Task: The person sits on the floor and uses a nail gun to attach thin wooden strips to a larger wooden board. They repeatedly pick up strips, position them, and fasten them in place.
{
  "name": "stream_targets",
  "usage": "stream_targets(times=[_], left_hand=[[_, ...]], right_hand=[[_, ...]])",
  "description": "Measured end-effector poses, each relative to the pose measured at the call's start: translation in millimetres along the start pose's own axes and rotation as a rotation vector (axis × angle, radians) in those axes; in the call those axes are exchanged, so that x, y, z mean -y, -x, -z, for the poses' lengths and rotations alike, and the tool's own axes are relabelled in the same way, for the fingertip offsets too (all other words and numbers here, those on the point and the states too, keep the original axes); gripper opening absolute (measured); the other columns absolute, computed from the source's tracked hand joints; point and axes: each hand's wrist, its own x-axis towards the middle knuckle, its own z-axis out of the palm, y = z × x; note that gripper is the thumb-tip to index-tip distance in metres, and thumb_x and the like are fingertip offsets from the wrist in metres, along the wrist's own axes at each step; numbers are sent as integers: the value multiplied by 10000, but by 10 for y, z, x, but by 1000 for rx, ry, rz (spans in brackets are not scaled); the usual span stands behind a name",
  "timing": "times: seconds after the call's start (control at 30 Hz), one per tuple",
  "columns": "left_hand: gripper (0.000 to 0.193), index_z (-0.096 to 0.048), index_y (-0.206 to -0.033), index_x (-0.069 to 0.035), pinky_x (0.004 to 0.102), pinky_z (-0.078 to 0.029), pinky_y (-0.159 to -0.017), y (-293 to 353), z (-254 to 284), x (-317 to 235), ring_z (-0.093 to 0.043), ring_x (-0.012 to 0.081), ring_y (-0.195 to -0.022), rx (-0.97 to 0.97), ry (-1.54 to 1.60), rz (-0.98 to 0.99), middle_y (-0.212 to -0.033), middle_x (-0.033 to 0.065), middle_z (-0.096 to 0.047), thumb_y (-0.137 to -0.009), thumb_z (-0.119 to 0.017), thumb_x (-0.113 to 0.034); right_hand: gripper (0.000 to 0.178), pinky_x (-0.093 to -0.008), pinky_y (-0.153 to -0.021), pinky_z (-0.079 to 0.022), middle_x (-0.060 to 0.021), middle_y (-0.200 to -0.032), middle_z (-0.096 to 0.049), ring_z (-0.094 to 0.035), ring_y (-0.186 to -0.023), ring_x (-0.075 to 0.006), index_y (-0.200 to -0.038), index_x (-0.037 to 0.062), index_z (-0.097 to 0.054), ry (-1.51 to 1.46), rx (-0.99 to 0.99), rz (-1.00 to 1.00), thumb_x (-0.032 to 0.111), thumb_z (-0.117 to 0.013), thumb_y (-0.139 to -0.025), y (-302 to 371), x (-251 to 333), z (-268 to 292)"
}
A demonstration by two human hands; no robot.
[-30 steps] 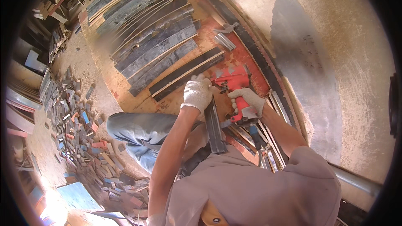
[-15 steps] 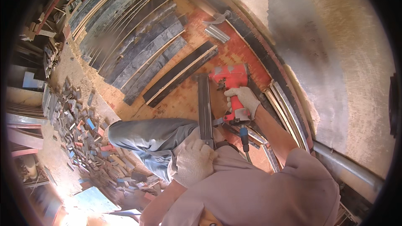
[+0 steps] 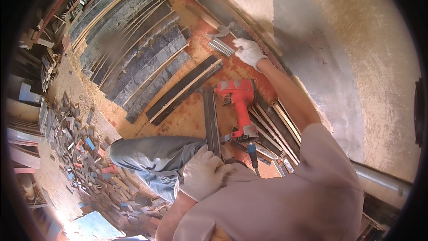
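While left hand (image 3: pixel 203 174) grips dark strip (image 3: pixel 211 120), right hand (image 3: pixel 248 51) touches nail strips (image 3: pixel 221 46)

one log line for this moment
left hand: gripping dark strip | right hand: on nail strips by wall | red nail gun: lying unheld

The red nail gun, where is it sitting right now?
In the head view the red nail gun lies unheld on the orange-red work surface near centre, beside a dark strip, between the left hand and right hand.
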Motion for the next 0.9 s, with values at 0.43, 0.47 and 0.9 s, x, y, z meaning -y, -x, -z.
stream_targets(times=[0.43, 0.47, 0.9], left_hand=[[431, -660, -1339, 58, 320, -557, -930, -847, 259, 433, -707, 170, -1073, -501, 504, 271, -1169, 120, -758, -1013, -705, -221], [500, -614, -1390, 68, 329, -551, -956, -1021, 173, 578, -696, 176, -1117, -499, 555, 217, -1237, 146, -739, -1003, -727, -227], [352, -687, -1283, 55, 270, -576, -671, -1278, 56, 483, -689, 123, -765, -453, 886, 500, -961, 85, -743, -993, -738, -137]], right_hand=[[282, -301, -742, -564, -81, -957, -753, -700, -832, -131, -1174, -45, -728, -609, 34, -433, 156, -734, -976, 803, 605, 316], [280, -304, -743, -571, -83, -975, -749, -701, -834, -145, -1181, -51, -720, -706, 119, -391, 146, -734, -983, 1060, 776, 280], [246, -312, -628, -575, -123, -868, -749, -735, -728, -158, -1157, -16, -683, -652, 271, -725, 151, -716, -979, 2323, 1641, -118]])
